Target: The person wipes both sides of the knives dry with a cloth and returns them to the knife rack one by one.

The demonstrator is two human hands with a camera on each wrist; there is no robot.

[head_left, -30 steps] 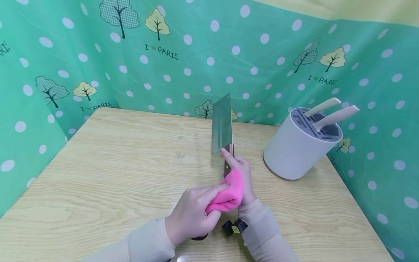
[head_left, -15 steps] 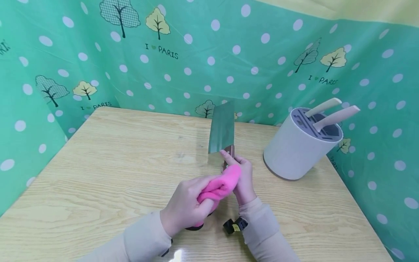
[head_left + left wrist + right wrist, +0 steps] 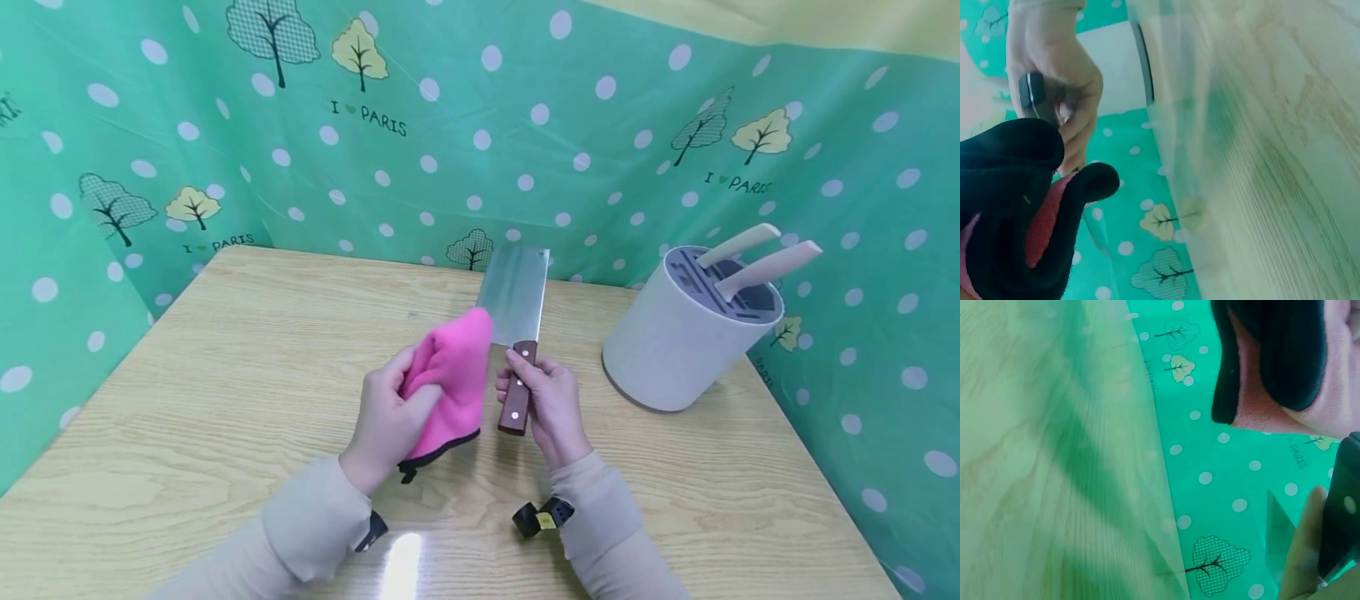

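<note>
A cleaver with a broad steel blade (image 3: 517,287) and a riveted dark brown handle (image 3: 517,408) points away from me above the table. My right hand (image 3: 551,404) grips that handle, thumb on its upper face. In my left hand (image 3: 386,421) is a bunched pink cloth (image 3: 457,375) with a dark edge, pinched between thumb and fingers. The cloth is left of the handle, and its top overlaps the blade's lower left corner in the head view. The left wrist view shows the cloth's dark border (image 3: 1060,250) close up, with the right hand (image 3: 1060,75) beyond.
A white round knife block (image 3: 675,350) stands on the right of the wooden table (image 3: 225,400). Two knives with pale handles (image 3: 768,271) stick out of its slots. Behind the table hangs a green dotted curtain (image 3: 450,150).
My left hand has drawn the pink cloth off the handle, left and upward, and the cloth has opened out. The cleaver has turned so its blade face shows broadly; the right hand keeps its grip.
</note>
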